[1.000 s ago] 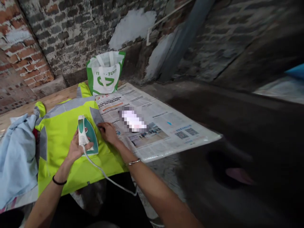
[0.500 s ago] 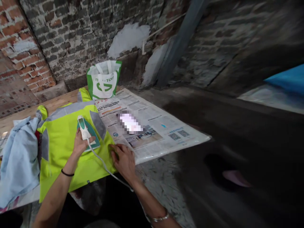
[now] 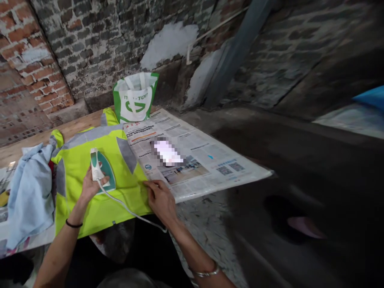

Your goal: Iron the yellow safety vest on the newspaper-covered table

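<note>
My left hand is wrapped around the handle of a white and teal iron, which rests on a bright yellow high-visibility shirt with grey panels. The shirt lies spread on the table, its lower hem at the near edge. A white cord runs from the iron's heel across the shirt and under my right wrist. At the shirt's right side, my right hand has its thumb and index finger closed on the fabric edge; the fingertips are partly hidden.
Newspaper under clear plastic covers the table's right part, with a blurred-out phone-like object on it. A green and white bag stands at the back by the brick wall. Light blue cloth lies at the left.
The iron has slid left across the shirt in my left hand and turned slightly. My right hand stays at the shirt's right edge. The whole view has shifted a little.
</note>
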Action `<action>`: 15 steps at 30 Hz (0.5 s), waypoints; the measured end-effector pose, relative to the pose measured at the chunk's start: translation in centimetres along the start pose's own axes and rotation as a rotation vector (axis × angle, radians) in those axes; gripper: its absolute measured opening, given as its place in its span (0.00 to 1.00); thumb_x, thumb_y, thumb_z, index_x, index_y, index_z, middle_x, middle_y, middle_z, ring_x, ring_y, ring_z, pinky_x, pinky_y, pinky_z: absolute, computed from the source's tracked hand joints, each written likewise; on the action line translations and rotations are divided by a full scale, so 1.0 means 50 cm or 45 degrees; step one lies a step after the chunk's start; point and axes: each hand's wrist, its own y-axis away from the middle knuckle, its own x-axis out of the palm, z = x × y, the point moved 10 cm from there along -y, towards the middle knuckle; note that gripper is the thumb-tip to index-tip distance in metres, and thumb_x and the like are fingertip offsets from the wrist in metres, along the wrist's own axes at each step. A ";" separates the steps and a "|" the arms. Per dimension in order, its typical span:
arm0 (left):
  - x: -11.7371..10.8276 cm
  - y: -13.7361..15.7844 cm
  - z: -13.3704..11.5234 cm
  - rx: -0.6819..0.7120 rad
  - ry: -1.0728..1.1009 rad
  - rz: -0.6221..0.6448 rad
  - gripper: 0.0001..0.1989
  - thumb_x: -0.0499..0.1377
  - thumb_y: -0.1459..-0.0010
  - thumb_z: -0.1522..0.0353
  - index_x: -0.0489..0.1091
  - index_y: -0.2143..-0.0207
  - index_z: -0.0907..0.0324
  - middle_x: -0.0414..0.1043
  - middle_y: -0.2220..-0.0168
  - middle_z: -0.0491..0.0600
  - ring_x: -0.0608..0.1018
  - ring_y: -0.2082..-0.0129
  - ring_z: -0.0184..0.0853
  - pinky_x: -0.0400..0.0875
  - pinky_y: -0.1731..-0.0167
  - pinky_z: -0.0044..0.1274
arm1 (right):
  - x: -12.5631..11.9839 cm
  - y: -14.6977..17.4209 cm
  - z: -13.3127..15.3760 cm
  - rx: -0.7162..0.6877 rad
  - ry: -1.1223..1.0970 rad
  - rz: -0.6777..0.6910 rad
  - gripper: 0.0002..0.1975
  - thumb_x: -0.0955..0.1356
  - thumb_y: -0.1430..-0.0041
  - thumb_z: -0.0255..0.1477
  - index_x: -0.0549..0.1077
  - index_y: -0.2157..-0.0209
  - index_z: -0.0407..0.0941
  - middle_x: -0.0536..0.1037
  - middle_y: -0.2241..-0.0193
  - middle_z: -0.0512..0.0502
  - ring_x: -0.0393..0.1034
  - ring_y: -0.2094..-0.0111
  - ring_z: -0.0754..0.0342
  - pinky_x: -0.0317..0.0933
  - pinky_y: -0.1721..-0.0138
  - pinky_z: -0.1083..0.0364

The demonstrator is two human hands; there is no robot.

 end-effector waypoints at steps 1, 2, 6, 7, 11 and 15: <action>-0.027 0.006 0.004 -0.014 -0.036 -0.025 0.21 0.77 0.63 0.56 0.78 0.70 0.57 0.74 0.40 0.59 0.78 0.47 0.55 0.77 0.48 0.40 | -0.002 -0.004 0.002 0.015 0.039 0.044 0.18 0.63 0.35 0.24 0.83 0.52 0.48 0.80 0.57 0.40 0.74 0.63 0.49 0.68 0.58 0.51; -0.053 0.014 0.007 -0.023 -0.076 -0.047 0.23 0.77 0.62 0.54 0.78 0.69 0.58 0.75 0.41 0.60 0.80 0.49 0.54 0.78 0.51 0.40 | -0.004 -0.009 0.004 0.033 0.087 0.101 0.18 0.64 0.35 0.25 0.83 0.52 0.48 0.80 0.57 0.41 0.74 0.64 0.49 0.67 0.58 0.51; -0.130 0.056 0.014 -0.052 -0.196 -0.100 0.26 0.74 0.60 0.50 0.77 0.67 0.60 0.77 0.43 0.62 0.82 0.55 0.50 0.80 0.58 0.38 | -0.029 -0.056 0.040 0.031 0.313 0.239 0.14 0.68 0.36 0.27 0.83 0.52 0.46 0.80 0.54 0.39 0.74 0.56 0.44 0.65 0.52 0.48; -0.141 0.064 0.015 -0.054 -0.218 -0.105 0.26 0.74 0.60 0.49 0.77 0.67 0.60 0.76 0.42 0.61 0.82 0.54 0.50 0.80 0.57 0.37 | -0.032 -0.072 0.059 -0.017 0.329 0.236 0.15 0.68 0.36 0.27 0.83 0.51 0.46 0.79 0.51 0.37 0.73 0.52 0.42 0.65 0.50 0.46; -0.165 0.088 0.021 -0.060 -0.280 -0.106 0.27 0.72 0.59 0.48 0.77 0.67 0.60 0.76 0.41 0.61 0.82 0.54 0.49 0.80 0.58 0.35 | 0.029 -0.120 0.143 -0.338 0.205 0.307 0.19 0.64 0.30 0.29 0.79 0.43 0.45 0.76 0.42 0.36 0.68 0.43 0.42 0.62 0.43 0.45; -0.187 0.109 0.028 -0.091 -0.310 -0.087 0.27 0.71 0.58 0.48 0.77 0.66 0.60 0.79 0.46 0.60 0.83 0.59 0.46 0.80 0.63 0.31 | 0.142 -0.125 0.142 -0.416 0.248 0.474 0.23 0.63 0.29 0.34 0.73 0.37 0.44 0.70 0.33 0.39 0.59 0.33 0.39 0.57 0.36 0.40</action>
